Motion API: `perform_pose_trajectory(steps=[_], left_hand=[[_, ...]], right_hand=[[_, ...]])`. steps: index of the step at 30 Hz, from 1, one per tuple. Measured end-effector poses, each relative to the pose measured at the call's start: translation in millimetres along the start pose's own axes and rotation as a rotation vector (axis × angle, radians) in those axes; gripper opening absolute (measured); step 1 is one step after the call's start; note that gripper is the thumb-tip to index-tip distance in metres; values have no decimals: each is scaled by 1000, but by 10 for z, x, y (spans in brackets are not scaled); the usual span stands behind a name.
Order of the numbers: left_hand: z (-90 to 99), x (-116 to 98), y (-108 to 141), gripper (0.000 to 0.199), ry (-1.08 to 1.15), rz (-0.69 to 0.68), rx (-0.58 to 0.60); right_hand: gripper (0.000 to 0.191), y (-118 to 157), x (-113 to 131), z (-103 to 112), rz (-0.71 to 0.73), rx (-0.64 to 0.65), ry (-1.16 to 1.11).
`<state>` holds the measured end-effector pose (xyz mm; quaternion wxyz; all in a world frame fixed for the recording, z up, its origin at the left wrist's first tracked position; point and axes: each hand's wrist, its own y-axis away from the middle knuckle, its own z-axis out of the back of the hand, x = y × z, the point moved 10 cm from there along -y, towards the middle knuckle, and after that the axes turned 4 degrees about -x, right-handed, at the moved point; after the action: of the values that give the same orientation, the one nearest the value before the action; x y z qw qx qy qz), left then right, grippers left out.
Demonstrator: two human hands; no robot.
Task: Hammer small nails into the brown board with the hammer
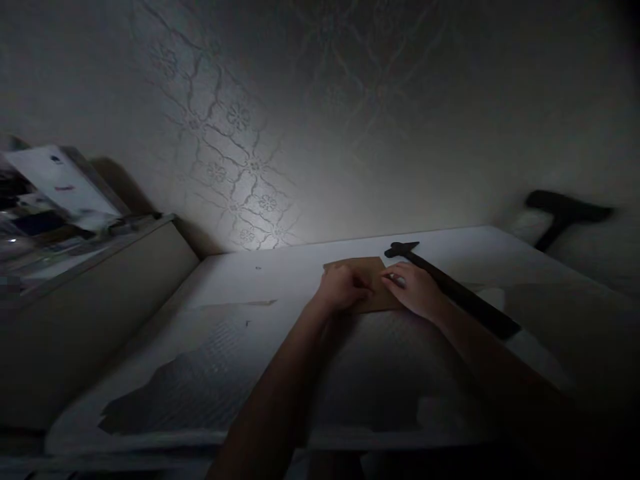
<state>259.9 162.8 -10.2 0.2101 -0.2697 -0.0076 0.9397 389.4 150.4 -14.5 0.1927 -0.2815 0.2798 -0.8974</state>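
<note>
A flat brown square piece (369, 265), of board or cardboard, lies on the white table under my hands. My left hand (343, 288) rests on its left part with the fingers curled in; whatever they grip is too dark and small to make out. At the right edge of the piece, my right hand (413, 287) has thumb and fingertips drawn together in a pinch, and I cannot tell what is between them. A hammer (463, 293) with a dark head and long dark handle lies just behind and right of my right hand, its head toward the wall.
The worn white table (295, 267) meets a patterned wall (310, 167). Small dark bits lie on its left half. On the left stands a cabinet (155, 267) with a white box (60, 180) and clutter on top. A dark T-shaped object (565, 212) is beyond the right edge.
</note>
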Motion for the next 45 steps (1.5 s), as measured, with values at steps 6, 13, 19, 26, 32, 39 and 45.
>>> perform_pose_trajectory(steps=[6,13,19,26,32,39,45], left_hand=[[49,-17,18,12,-99,34,-51],[186,138,0,18,-70,164,-146],[177,225,7,19,-22,222,-119],[138,282,11,17,-22,255,-92],[122,295,-5,17,34,243,-94],[112,328,-8,16,55,251,-97],[140,349,19,20,21,302,-99]], right_hand=[[18,0,13,6,-7,3,10],[18,-2,18,17,-14,-7,-3],[17,-4,11,14,-14,-12,-15],[16,-3,-4,11,-20,-16,-15],[17,2,-28,20,-36,-19,-5],[16,-6,-24,28,-39,-11,6],[19,-21,-41,89,-80,15,105]])
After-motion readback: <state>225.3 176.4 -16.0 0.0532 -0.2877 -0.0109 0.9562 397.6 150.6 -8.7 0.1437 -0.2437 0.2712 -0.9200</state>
